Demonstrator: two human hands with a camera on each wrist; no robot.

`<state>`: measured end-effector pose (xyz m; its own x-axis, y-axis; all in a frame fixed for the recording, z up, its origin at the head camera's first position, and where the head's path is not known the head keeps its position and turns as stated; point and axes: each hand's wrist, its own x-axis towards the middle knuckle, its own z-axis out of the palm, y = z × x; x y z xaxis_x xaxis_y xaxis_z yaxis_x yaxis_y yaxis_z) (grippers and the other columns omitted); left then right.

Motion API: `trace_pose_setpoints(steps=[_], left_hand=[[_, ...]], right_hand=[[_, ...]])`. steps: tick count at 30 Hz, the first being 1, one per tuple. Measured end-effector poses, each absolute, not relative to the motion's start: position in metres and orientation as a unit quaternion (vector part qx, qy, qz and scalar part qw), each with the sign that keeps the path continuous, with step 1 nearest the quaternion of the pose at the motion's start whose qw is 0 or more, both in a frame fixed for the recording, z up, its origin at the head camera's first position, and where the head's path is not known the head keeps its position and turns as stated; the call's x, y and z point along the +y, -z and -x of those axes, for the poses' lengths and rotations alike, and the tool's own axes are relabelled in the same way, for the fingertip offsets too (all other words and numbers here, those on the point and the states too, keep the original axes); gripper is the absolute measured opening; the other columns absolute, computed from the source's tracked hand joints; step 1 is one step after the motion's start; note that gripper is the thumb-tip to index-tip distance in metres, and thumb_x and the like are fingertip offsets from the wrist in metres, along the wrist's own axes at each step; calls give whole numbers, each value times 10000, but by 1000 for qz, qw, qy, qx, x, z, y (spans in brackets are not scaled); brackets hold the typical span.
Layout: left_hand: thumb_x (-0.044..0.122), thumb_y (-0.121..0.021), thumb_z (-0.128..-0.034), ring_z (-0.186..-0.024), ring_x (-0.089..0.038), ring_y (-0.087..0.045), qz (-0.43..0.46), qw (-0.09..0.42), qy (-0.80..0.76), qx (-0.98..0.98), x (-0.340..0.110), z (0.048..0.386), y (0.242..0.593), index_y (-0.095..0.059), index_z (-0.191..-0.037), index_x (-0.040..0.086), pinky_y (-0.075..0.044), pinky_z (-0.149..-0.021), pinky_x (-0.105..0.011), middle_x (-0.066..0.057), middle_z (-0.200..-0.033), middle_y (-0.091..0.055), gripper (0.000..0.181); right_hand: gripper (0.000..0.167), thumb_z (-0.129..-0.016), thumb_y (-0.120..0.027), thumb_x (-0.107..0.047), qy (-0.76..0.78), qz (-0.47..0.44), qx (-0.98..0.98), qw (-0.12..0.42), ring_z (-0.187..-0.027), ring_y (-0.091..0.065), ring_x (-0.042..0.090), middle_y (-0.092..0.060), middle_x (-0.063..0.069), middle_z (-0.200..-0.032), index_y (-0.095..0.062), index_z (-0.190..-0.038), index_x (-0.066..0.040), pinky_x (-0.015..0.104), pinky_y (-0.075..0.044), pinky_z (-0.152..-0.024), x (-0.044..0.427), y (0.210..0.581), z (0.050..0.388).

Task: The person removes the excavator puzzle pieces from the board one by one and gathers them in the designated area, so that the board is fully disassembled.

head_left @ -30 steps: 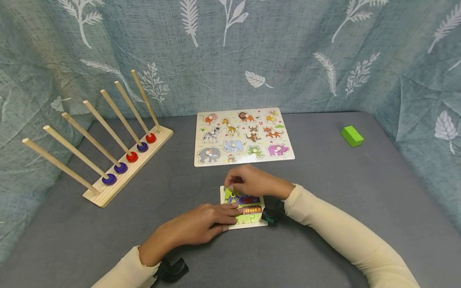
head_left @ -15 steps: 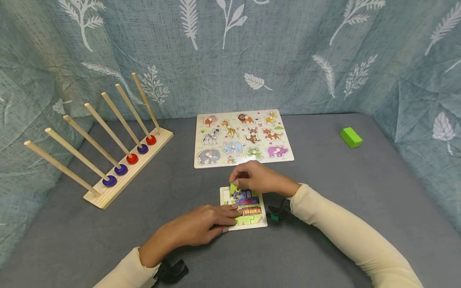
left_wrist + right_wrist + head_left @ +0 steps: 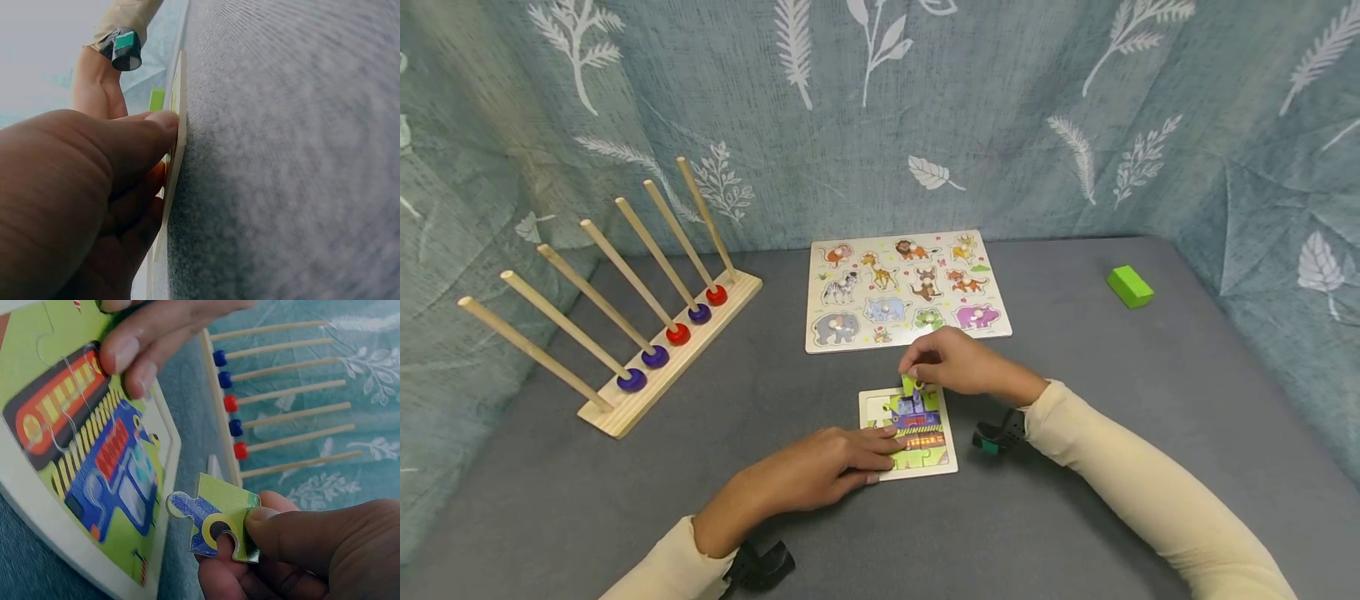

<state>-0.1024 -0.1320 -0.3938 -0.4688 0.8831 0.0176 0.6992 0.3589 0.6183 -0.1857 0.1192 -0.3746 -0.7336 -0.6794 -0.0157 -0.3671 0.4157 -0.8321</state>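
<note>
My right hand [image 3: 958,360] pinches a jigsaw puzzle piece [image 3: 209,525] between thumb and fingers, raised above the far edge of a small jigsaw puzzle board [image 3: 925,474]. Green, blue and a yellow-ringed black circle mark the piece. My left hand [image 3: 820,467] rests its extended fingers on the board's left side, the thumb at the near edge; in the left wrist view the thumb [image 3: 159,122] touches the rim. The board's picture shows a blue vehicle above a red and yellow one. A pale, bare spot lies at its far left corner. My left fingers cover part of the picture.
Behind the board lies an animal peg puzzle [image 3: 910,287]. A wooden peg stand [image 3: 677,354] with red and blue beads stands to the left. A green block [image 3: 1130,287] sits at the far right. A leaf-patterned curtain [image 3: 1000,125] hangs at the back.
My right hand has lifted the puzzle piece from the board's far left corner and moved it to the right, exposing the pale spot. My left hand has stayed in place.
</note>
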Motion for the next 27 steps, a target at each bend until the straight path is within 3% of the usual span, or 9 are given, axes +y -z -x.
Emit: trace_pose_setpoints(steps=[12, 19, 27], left_hand=[[122, -602, -976, -1356, -162, -399, -486, 160, -290, 809, -131, 103, 397, -646, -1280, 65, -382, -1059, -340, 7, -1413, -520, 312], [117, -599, -977, -1368, -160, -382, -492, 162, -285, 806, -133, 103, 396, -629, -1304, 71, -381, -1061, -355, 11, -1438, -495, 332], [116, -599, -977, -1374, -161, -373, -494, 164, -288, 804, -133, 103, 396, -626, -1308, 71, -375, -1066, -357, 5, -1443, -489, 336]], right_hand=[[175, -940, -574, 59, 427, 344, 819, 169, -783, -635, 155, -696, 74, -953, -724, -1027, 35, 314, -530, -687, 144, 369, 191], [188, -936, -562, 69, 424, 334, 822, 184, -860, -654, 170, -693, 123, -1031, -717, -1040, 52, 306, -538, -719, 155, 369, 192], [189, -910, -576, 90, 420, 329, 822, 196, -841, -654, 168, -698, 133, -1017, -712, -1040, 70, 308, -546, -709, 166, 370, 196]])
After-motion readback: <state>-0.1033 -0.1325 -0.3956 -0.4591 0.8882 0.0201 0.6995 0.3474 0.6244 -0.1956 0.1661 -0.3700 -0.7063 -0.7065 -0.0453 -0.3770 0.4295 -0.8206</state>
